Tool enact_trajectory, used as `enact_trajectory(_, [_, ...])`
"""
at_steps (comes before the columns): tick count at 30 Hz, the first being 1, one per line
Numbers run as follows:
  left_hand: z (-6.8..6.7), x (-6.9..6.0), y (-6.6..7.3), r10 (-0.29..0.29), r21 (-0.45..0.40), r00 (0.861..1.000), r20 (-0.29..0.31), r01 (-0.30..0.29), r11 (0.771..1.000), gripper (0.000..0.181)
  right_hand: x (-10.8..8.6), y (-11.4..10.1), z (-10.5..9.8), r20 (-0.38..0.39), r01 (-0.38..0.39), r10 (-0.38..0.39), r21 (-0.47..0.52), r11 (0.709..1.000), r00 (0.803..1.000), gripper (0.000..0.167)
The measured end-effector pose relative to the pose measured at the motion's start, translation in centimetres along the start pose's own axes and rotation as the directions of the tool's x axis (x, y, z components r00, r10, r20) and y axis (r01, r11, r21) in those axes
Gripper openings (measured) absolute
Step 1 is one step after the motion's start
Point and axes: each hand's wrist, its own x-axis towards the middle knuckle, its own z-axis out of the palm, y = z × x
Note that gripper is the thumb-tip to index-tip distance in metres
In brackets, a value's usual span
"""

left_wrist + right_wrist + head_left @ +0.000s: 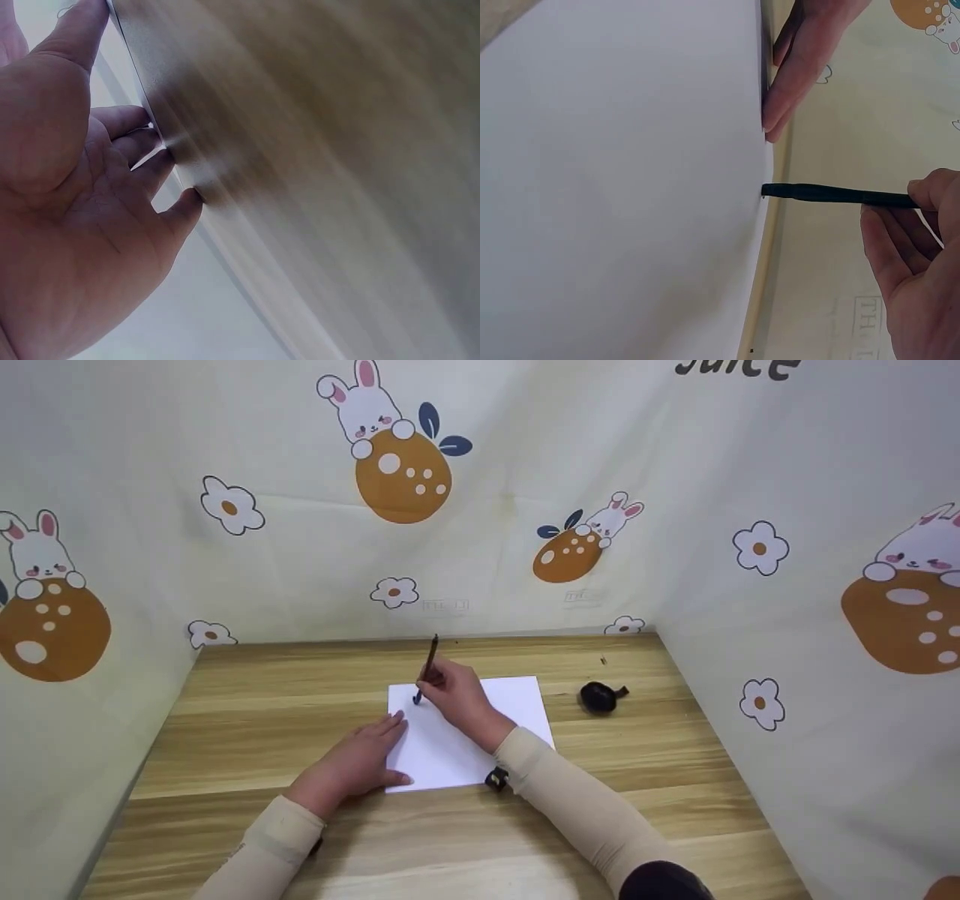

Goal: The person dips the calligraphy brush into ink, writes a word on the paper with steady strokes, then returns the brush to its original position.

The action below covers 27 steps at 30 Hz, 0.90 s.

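Marking work, seemingly at its very start.
Head: right hand (459, 697) pinches a slim, dark, pen-like stick (429, 658), tip near the far left corner of a rectangular white paper sheet (442, 754) on the brown wood-grain table (255, 720); left hand (356, 759) lies at sheet's left edge, fingers extended, grasping nothing. Round black dish with a stubby handle (598, 699) sits right of sheet. Left wrist: loose fingers along an edge; dim, so contact hard to judge. Right wrist: stick's tip at sheet's margin, tiny dark speck (763, 197) beside it; visible sheet otherwise unmarked, so probably nearly everything left.
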Motion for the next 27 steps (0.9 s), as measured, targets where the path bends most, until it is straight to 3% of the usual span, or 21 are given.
enact_trajectory(27, [0.48,0.14,-0.49,0.005,-0.020,1.000,-0.027,-0.005,1.000,0.102,-0.97,-0.32,0.08,0.018,0.008,-0.008,0.016,1.000,1.000,0.006])
